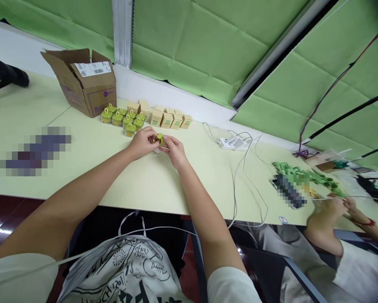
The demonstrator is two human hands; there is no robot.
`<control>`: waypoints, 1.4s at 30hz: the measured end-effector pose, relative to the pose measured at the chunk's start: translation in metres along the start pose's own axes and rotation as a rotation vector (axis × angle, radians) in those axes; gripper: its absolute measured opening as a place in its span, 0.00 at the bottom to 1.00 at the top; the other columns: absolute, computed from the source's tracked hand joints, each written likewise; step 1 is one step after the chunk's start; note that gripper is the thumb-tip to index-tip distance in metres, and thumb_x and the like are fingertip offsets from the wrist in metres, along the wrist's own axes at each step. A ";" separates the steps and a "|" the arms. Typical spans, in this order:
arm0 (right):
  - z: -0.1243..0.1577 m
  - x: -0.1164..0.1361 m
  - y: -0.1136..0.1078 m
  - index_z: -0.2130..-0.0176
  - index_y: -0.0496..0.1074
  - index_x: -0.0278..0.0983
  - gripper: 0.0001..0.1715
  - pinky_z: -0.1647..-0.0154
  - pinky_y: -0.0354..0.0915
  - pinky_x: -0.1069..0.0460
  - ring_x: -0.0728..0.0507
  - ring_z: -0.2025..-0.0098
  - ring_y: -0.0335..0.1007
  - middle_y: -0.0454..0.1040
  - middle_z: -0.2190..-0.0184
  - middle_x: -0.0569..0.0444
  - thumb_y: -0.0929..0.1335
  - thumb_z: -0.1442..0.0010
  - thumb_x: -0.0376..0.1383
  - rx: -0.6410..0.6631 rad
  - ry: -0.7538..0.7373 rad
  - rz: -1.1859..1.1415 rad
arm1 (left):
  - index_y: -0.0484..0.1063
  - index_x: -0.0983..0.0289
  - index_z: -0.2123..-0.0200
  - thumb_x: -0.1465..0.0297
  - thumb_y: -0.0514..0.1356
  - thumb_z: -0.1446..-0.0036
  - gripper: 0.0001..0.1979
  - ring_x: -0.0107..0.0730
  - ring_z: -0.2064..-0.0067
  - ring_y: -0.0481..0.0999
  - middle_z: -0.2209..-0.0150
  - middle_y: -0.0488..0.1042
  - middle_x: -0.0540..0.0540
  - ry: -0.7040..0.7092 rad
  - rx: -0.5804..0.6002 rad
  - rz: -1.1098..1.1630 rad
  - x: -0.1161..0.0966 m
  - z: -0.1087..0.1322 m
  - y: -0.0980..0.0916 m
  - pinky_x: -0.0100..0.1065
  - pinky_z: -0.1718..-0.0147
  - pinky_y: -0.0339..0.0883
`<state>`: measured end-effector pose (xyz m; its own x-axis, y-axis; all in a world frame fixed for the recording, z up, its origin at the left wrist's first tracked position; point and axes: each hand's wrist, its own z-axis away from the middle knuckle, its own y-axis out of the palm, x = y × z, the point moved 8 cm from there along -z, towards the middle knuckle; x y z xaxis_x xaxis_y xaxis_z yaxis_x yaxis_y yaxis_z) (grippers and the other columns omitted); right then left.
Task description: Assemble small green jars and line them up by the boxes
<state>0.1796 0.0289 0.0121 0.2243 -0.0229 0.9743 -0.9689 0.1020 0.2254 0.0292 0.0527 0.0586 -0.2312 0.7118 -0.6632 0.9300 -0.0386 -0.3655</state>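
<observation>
My left hand (144, 142) and my right hand (175, 150) meet over the table, fingertips pinched on a small green piece (159, 139) between them. Something pale shows just under the fingers, too small to make out. Behind my left hand stand several small clear containers with green lids and loop handles (117, 118). Beside them, along the back, is a row of several small tan boxes with green labels (167, 119).
An open cardboard box (94, 90) stands at the back left. A white power strip (234, 142) with cables lies right of centre. Farther right are a phone (291, 192), green stringy items (302, 173) and another person's hands (329, 209). A blurred-out object (39, 151) lies left.
</observation>
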 end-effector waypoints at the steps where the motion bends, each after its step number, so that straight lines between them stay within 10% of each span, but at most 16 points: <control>1: 0.002 0.001 0.004 0.59 0.80 0.38 0.25 0.59 0.77 0.51 0.48 0.62 0.77 0.82 0.62 0.54 0.81 0.51 0.51 0.023 -0.006 -0.006 | 0.74 0.63 0.73 0.69 0.64 0.48 0.04 0.27 0.71 0.69 0.69 0.70 0.51 0.011 0.013 -0.007 -0.002 0.001 0.001 0.33 0.70 0.64; 14: -0.003 0.014 -0.023 0.58 0.75 0.38 0.19 0.61 0.75 0.53 0.49 0.65 0.77 0.80 0.65 0.56 0.79 0.45 0.43 -0.188 0.002 -0.040 | 0.71 0.62 0.71 0.72 0.63 0.52 0.04 0.29 0.70 0.69 0.68 0.70 0.51 -0.002 0.033 -0.117 -0.007 -0.004 -0.011 0.35 0.68 0.64; 28: -0.017 -0.016 -0.042 0.55 0.70 0.38 0.11 0.73 0.75 0.53 0.47 0.73 0.79 0.75 0.69 0.56 0.69 0.31 0.43 -0.276 0.177 0.022 | 0.78 0.59 0.70 0.65 0.65 0.51 0.06 0.44 0.62 0.76 0.62 0.80 0.56 -0.064 0.408 -0.543 0.029 -0.003 -0.007 0.38 0.68 0.61; 36: -0.020 -0.013 -0.045 0.56 0.75 0.40 0.08 0.78 0.66 0.54 0.52 0.80 0.71 0.78 0.59 0.55 0.73 0.37 0.35 -0.243 -0.031 0.465 | 0.83 0.59 0.67 0.62 0.64 0.47 0.09 0.44 0.63 0.77 0.61 0.82 0.59 -0.087 0.433 -0.588 0.049 0.001 0.001 0.36 0.68 0.61; 42: -0.012 0.005 -0.044 0.59 0.78 0.42 0.04 0.63 0.70 0.52 0.51 0.75 0.69 0.79 0.61 0.55 0.73 0.37 0.37 -0.241 -0.142 0.754 | 0.83 0.59 0.65 0.62 0.62 0.43 0.11 0.43 0.63 0.77 0.61 0.82 0.59 -0.076 0.453 -0.627 0.047 0.002 0.003 0.35 0.69 0.58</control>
<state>0.2243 0.0362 0.0068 -0.5127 0.0134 0.8585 -0.8011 0.3521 -0.4839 0.0208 0.0847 0.0248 -0.7097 0.6460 -0.2810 0.4154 0.0615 -0.9076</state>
